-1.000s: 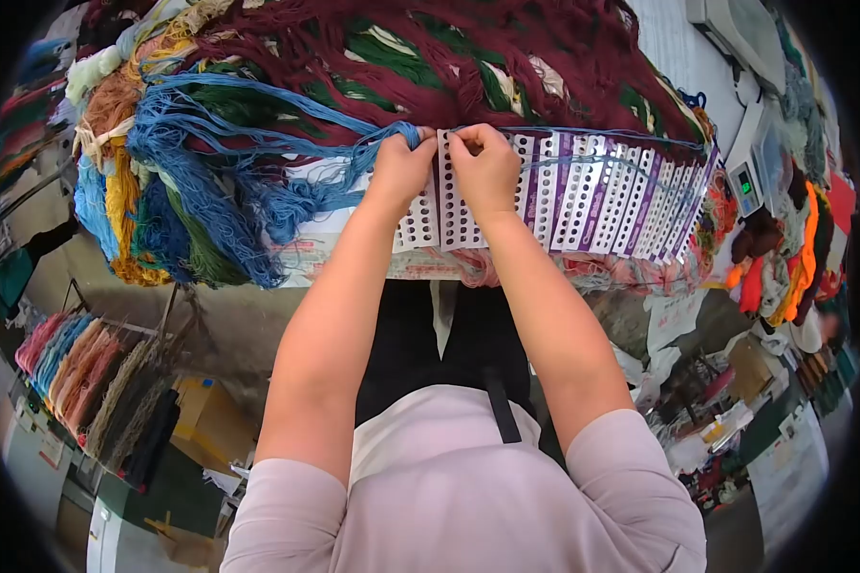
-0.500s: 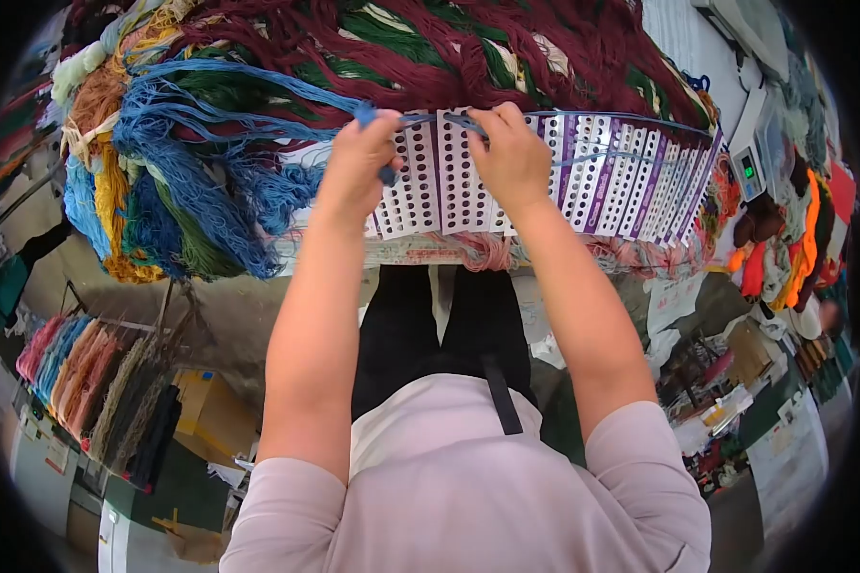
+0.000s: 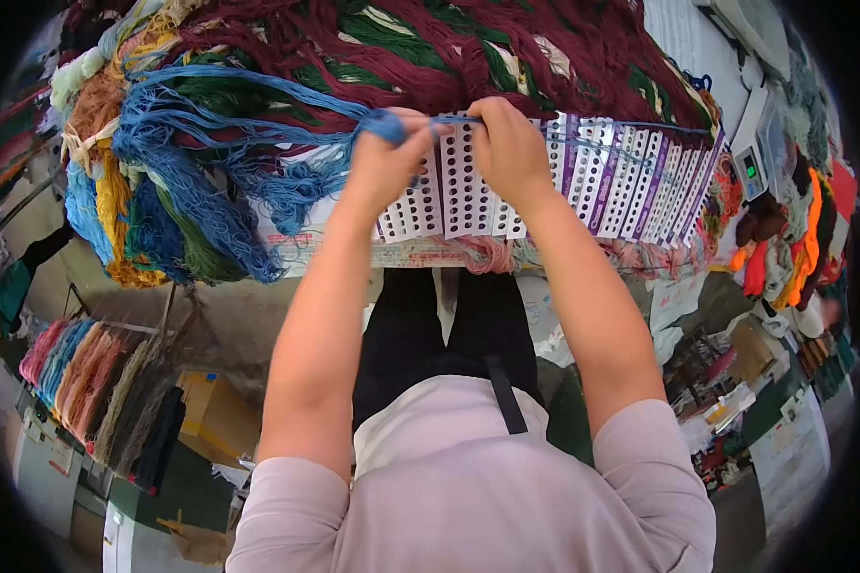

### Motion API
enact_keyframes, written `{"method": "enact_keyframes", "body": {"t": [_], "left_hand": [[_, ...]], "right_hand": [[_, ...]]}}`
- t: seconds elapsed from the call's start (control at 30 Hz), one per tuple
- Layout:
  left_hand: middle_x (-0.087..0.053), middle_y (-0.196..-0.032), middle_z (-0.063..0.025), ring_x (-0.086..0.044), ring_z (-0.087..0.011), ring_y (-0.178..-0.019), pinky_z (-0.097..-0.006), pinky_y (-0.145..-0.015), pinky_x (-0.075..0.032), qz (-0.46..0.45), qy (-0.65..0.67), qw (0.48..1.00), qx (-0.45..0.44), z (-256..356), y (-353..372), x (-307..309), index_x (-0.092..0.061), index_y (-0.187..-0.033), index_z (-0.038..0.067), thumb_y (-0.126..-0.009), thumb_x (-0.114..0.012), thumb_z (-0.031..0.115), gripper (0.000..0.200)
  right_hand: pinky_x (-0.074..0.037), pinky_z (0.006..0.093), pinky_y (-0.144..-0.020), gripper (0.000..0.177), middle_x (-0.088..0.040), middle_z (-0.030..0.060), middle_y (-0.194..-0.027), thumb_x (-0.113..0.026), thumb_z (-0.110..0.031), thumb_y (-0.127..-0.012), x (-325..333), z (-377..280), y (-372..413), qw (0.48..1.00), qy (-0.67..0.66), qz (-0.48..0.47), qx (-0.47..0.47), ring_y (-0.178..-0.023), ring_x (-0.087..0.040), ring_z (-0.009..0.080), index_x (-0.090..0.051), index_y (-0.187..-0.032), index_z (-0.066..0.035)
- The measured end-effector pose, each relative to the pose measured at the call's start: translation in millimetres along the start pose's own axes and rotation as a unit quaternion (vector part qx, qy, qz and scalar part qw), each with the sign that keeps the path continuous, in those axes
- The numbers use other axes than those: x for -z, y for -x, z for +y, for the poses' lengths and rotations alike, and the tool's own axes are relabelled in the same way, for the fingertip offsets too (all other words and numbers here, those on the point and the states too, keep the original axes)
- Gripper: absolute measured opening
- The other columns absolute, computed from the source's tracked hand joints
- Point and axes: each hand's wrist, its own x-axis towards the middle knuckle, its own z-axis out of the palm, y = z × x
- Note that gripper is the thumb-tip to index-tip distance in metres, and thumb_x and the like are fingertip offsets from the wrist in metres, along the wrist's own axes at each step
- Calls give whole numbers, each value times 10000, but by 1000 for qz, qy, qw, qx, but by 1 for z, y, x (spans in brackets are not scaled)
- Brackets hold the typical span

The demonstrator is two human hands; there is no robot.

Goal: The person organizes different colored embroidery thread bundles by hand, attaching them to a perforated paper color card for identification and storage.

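My left hand [image 3: 389,164], a little blurred, is closed on blue thread [image 3: 380,124] that bunches over its fingers. My right hand [image 3: 514,158] pinches the same blue strand beside it, fingers bent downward. Under both hands lies a row of white and purple cards [image 3: 459,181] punched with dark holes. Blue strands run across the top of these cards to the right. To the left, a loose blue skein [image 3: 196,191] hangs in tangled loops and connects to the strands at my left hand.
Maroon and green yarn [image 3: 420,57] is heaped behind the cards. A scale with a green display [image 3: 750,172] stands at right, near orange and red skeins [image 3: 805,239]. Below left are a rack of coloured skeins [image 3: 96,382] and a cardboard box [image 3: 218,420].
My left hand has moved right, closer to my right hand, and the blue thread bunch has shifted with it. My right hand stays nearly in place.
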Motion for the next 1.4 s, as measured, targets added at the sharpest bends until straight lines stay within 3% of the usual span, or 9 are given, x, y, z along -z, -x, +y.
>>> {"method": "enact_keyframes", "body": {"t": [0.1,0.23,0.33,0.43,0.53,0.6,0.73,0.83,1.4], "left_hand": [[-606,-804,3,-504,-48,-601,-243,-604,-515,129,153,969,143,46,30,54,-681,-899,33,-852,-651,225,200],[-576,-775,-2,-330,-46,-437,-243,-518,-415,131,328,935,35,100,53,170,-571,-837,49,-881,-571,106,71],[-629,-1125,-77,-331,-45,-498,-247,-572,-447,296,274,915,-31,138,48,202,-570,-1128,-11,-926,-558,151,259],[-470,-1358,-127,-593,-121,-862,-278,-616,-569,394,-91,913,-52,141,47,175,-413,-1341,-36,-903,-591,149,507],[-490,-1335,-107,-608,-170,-970,-287,-663,-548,186,51,981,5,155,65,107,-490,-1328,29,-937,-533,207,431],[-447,-1410,-131,-593,-216,-1071,-345,-874,-475,39,318,945,66,171,77,63,-452,-1356,5,-966,-446,310,494],[-393,-1467,-76,-371,-203,-1322,-380,-1080,-301,-110,370,920,68,197,100,26,-371,-1413,-12,-922,-392,294,579],[-359,-1486,-76,-327,-200,-1346,-370,-1122,-225,-118,362,923,64,207,107,16,-341,-1423,-31,-897,-341,269,606],[-467,-1383,-162,-519,-197,-1155,-315,-996,-378,-170,392,902,59,234,112,22,-366,-1377,-104,-872,-336,361,687]], "right_hand": [[-460,460,-724,121,-561,145,-865,-552,-30,-827,-9,21,2,998,32,-27,-37,-851,-563,372,-525,-943,-51],[-458,465,-711,100,-558,152,-867,-552,-42,-840,-12,21,-1,998,26,-11,-51,-834,-561,377,-531,-938,-49],[-459,468,-718,79,-559,156,-870,-552,-66,-850,-11,15,-1,997,25,-18,-78,-834,-562,377,-540,-926,-49],[-466,447,-721,102,-575,151,-881,-574,-95,-856,2,-8,3,993,-47,18,-104,-836,-576,355,-570,-944,-44],[-476,344,-683,136,-579,111,-865,-605,-99,-857,36,-76,1,976,-176,51,-119,-759,-590,250,-603,-975,-31],[-474,303,-700,155,-575,78,-858,-643,-133,-856,63,-126,-4,948,-286,36,-136,-770,-588,186,-628,-951,-12],[-476,305,-721,147,-602,58,-933,-677,-127,-828,92,-173,-8,886,-448,-12,-116,-839,-591,163,-647,-891,2],[-459,266,-706,114,-618,43,-943,-686,-84,-811,120,-186,-12,847,-488,-124,-169,-786,-565,110,-653,-832,23],[-481,244,-747,136,-656,55,-840,-615,-94,-901,157,-197,-7,774,-594,-131,-173,-790,-594,97,-643,-941,33]]}}
